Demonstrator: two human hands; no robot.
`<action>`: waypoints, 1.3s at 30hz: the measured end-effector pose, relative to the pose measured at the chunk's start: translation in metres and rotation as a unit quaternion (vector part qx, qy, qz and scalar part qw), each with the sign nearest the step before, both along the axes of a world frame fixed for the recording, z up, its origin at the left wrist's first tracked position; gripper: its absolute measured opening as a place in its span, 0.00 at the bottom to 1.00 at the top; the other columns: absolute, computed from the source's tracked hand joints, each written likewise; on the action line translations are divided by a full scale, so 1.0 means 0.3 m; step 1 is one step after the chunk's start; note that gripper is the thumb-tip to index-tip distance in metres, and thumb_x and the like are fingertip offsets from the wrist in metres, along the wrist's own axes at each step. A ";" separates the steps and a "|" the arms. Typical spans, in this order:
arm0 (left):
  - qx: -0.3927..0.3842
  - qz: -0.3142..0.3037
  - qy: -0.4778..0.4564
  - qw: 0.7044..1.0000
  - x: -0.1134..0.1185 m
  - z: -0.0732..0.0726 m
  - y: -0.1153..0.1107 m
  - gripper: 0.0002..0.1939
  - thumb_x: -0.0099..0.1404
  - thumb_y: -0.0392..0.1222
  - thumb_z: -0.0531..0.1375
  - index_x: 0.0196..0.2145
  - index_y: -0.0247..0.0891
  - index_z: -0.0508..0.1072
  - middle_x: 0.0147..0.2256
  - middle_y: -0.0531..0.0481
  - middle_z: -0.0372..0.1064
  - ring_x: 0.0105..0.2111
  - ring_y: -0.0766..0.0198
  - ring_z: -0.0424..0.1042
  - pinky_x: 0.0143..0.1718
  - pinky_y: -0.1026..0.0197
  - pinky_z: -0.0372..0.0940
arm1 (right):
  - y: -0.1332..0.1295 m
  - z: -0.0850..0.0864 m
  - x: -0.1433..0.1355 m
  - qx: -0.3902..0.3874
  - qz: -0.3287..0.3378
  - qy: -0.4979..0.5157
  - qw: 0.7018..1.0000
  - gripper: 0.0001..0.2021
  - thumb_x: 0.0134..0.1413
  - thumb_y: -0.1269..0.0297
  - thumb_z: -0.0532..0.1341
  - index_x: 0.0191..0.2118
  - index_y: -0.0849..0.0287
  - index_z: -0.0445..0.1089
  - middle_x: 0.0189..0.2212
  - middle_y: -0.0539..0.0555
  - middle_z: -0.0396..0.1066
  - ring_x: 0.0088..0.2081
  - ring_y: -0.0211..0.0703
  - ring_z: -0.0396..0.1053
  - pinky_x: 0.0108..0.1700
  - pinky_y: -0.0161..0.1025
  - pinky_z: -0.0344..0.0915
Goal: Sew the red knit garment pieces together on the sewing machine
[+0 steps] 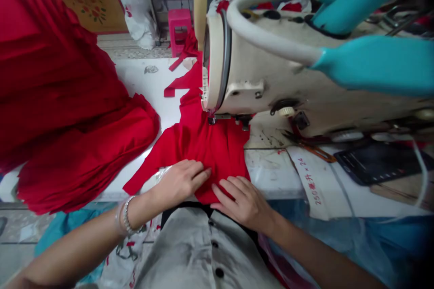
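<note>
A piece of red fabric (217, 144) runs from beneath the sewing machine (264, 67) down to the table's near edge. My left hand (183, 178) rests on its left part, the fingers bent and closed on the cloth; the fingertips are partly hidden. Close by on the right, my right hand (242, 201) lies over the near edge of the same fabric with its fingers spread. The machine's needle area sits above the far part of the cloth, and red strips trail off behind it. Both hands are apart from the machine head.
A large stack of red fabric (84, 122) covers the left side and hangs over the table edge. On the right lie orange-handled scissors (317, 151), a dark phone (373, 162) and a printed cardboard piece (320, 185). A pink stool (179, 27) stands behind the table.
</note>
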State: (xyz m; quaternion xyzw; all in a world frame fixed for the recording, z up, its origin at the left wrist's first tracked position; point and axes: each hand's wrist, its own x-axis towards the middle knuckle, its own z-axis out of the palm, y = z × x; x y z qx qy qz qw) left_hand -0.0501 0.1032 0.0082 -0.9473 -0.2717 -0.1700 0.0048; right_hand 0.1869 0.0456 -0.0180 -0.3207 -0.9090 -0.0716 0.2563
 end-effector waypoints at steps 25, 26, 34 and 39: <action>-0.118 -0.022 -0.074 0.990 -0.006 0.022 -0.038 0.15 0.77 0.40 0.51 0.46 0.33 0.76 0.32 0.47 0.71 0.29 0.68 0.71 0.28 0.67 0.64 | -0.152 -0.097 -0.055 -0.011 -0.138 -0.023 0.990 0.24 0.60 0.47 0.64 0.60 0.46 0.71 0.44 0.58 0.70 0.49 0.52 0.61 0.53 0.48 0.62; -0.096 -0.003 -0.069 0.993 0.005 -0.005 -0.050 0.16 0.77 0.40 0.51 0.47 0.32 0.76 0.30 0.48 0.70 0.28 0.67 0.70 0.26 0.67 0.63 | -0.154 -0.098 -0.058 -0.012 -0.142 -0.022 0.990 0.24 0.60 0.46 0.63 0.60 0.45 0.72 0.44 0.58 0.70 0.49 0.52 0.61 0.53 0.48 0.62; -0.054 0.057 -0.113 0.990 0.044 -0.015 -0.092 0.12 0.76 0.41 0.54 0.47 0.38 0.77 0.39 0.44 0.75 0.37 0.62 0.73 0.36 0.60 0.65 | -0.166 -0.099 -0.075 -0.014 -0.163 -0.006 0.987 0.23 0.59 0.47 0.65 0.58 0.44 0.73 0.44 0.59 0.69 0.49 0.53 0.60 0.54 0.49 0.60; -0.145 0.066 -0.104 0.982 0.055 -0.035 -0.103 0.15 0.77 0.41 0.50 0.43 0.34 0.76 0.36 0.46 0.75 0.34 0.65 0.73 0.34 0.64 0.68 | -0.174 -0.111 -0.071 -0.012 -0.162 -0.010 0.987 0.24 0.58 0.48 0.65 0.59 0.44 0.72 0.45 0.59 0.69 0.49 0.54 0.60 0.54 0.50 0.60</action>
